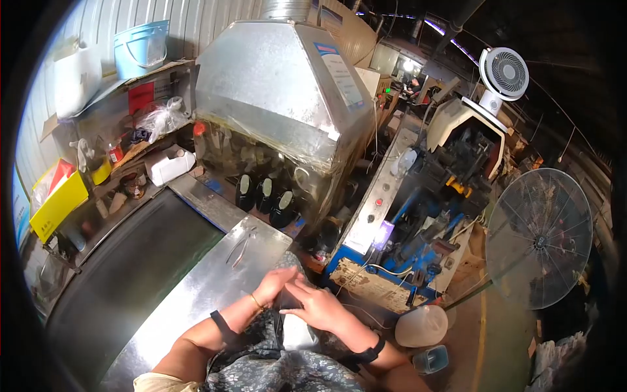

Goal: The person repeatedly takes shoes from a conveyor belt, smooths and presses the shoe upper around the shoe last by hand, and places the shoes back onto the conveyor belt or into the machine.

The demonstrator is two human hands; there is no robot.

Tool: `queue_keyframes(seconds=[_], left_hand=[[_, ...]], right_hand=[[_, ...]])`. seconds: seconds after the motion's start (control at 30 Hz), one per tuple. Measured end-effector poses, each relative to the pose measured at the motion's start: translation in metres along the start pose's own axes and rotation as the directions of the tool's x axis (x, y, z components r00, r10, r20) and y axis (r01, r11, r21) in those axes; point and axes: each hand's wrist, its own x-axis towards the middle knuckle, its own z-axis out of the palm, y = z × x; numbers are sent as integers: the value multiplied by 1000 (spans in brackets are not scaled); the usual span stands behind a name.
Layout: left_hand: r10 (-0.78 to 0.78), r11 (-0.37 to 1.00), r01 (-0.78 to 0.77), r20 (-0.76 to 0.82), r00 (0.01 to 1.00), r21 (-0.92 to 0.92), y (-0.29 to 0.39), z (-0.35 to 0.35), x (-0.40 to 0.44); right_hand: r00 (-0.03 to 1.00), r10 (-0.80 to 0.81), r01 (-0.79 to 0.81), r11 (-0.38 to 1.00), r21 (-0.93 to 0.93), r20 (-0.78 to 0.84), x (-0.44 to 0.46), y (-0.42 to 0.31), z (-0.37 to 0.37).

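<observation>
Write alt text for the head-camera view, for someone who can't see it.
A left hand and right hand are close together in front of patterned clothing, beside a metal surface. Beyond are a large metal hood, dark shoe-like items below it, and, to the right, a machine and a large round fan.

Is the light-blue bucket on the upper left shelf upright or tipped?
Upright: the light-blue bucket stands with its rim uppermost and its handle hanging down its side.
</observation>
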Motion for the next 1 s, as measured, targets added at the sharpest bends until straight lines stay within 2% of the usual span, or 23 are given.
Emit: queue_keyframes(seconds=[0.07, 0.17, 0.27, 0.33, 0.37, 0.4, 0.47, 0.57, 0.67, 0.7, 0.77, 0.87, 0.9, 0.93, 1.0], left_hand=[[-23, 999, 21, -59, 998, -37, 10, 20, -1], [-67, 997, 61, -106, 992, -56, 19, 34, -11], [-13, 1000, 13, -90, 996, 3, 24, 38, -3], [37, 999, -41, -130, 991, -27, 11, 33, 2], [155, 985, -164, -158, 975, -48, -1, 24, 6], [208, 977, -214, -258, 943, 7, -3, 25, 4], [246, 969, -227, -320, 915, 93, -18, 22, 4], [-56, 983, 12, -239, 969, -182, -2, 27, -15], [24, 999, -36, -291, 956, -35, -19, 15, -9], [90, 996, -94, -301, 949, 1, -25, 12, -6], [213, 968, -158, -306, 928, 194, -28, 4, -3], [322, 890, -194, -266, 909, 414, -50, -25, 11], [341, 861, -196, -247, 907, 470, -46, -25, 9], [511, 699, -293, -170, 842, 652, -44, -23, 0], [748, 233, -407, 105, 655, 883, 7, 8, -29]], right_hand=[[997, -40, 35, 997, 73, 65, 2, 3, -19], [959, -86, 60, 993, 101, 271, 5, 11, -38], [888, 76, -102, 994, 33, 454, 16, -9, -62], [986, -16, 0, 995, 100, 166, 4, 18, -31], [997, 30, -40, 990, 132, 78, 1, 28, -16], [990, 130, -142, 948, 286, 60, -2, 32, -9], [975, 167, -80, 879, 470, -146, -15, 43, 22], [967, 178, -76, 885, 460, -182, -27, 45, 30], [982, 111, -34, 898, 438, -151, -26, 45, 21], [986, 104, -37, 897, 440, -130, -26, 43, 18], [991, 87, -35, 896, 443, -99, -23, 41, 14], [989, 109, -54, 892, 449, -97, -15, 50, 25], [991, 108, -45, 838, 544, -83, -17, 59, 39], [978, 172, -66, 788, 612, -115, -22, 59, 54], [937, 302, -79, 677, 732, -178, -39, 55, 91]])
